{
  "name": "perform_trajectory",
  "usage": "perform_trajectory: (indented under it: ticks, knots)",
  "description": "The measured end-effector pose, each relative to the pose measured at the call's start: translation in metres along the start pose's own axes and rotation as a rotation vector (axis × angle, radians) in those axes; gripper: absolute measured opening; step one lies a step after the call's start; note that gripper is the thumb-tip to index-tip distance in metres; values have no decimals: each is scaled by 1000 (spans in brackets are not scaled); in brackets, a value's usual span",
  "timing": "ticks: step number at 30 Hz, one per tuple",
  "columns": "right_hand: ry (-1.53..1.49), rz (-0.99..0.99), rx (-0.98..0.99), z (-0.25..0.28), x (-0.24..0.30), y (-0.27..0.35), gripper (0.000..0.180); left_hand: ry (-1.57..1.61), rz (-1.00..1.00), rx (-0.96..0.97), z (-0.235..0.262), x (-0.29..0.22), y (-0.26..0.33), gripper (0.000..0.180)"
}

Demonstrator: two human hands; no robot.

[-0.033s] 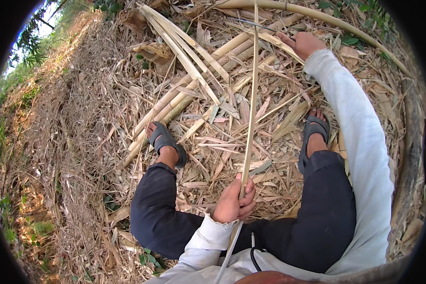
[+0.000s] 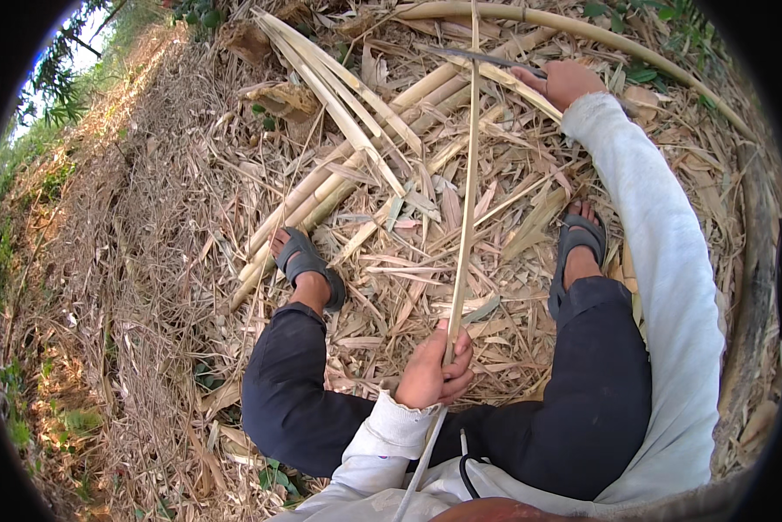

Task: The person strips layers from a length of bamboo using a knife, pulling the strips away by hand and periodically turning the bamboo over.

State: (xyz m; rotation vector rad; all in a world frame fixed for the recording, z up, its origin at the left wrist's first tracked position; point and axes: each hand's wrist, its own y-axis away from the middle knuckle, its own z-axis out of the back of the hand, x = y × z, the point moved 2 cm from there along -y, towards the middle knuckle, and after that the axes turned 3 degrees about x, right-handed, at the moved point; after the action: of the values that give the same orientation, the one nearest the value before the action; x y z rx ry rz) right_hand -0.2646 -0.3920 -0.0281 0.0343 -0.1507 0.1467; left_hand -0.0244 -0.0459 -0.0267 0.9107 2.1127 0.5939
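Observation:
My left hand (image 2: 434,370) is closed around the lower part of a long, thin bamboo strip (image 2: 466,226). The strip stands out from between my knees, its lower end passing under my left wrist and its far end reaching the top edge of the view. My right hand (image 2: 570,83), at the far right, grips a knife (image 2: 501,62); its handle is mostly hidden in the fingers. The narrow dark blade points left and crosses the strip near its far end. Whether blade and strip touch, I cannot tell.
Split bamboo pieces (image 2: 343,104) lie fanned out at the far left, over several bamboo poles (image 2: 321,187) running diagonally beside my left foot. A long curved pole (image 2: 600,36) arches along the far right. Dry leaves and shavings (image 2: 426,252) cover the ground. Cut stumps (image 2: 288,99) stick up beyond.
The knife blade has tilted so that more of its flat side shows. My right hand and the strip have shifted slightly to the right. My left hand keeps its grip.

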Motion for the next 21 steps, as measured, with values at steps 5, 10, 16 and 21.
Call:
perform_trajectory:
  ticks: [5,10,16,21]
  knots:
    - [-81,57,15,-20,16,14,89,22,18,-1,2,5,0,43]
    - [-55,266,-194,-22,21,31,90,-11,37,-3,-10,13,14,44]
    - [-363,-489,-515,-25,-190,-47,94,-32,100,214,-37,7,25,44]
    - [-1344,-648,-312,-37,-100,7,73,-42,-10,85,-21,3,19,44]
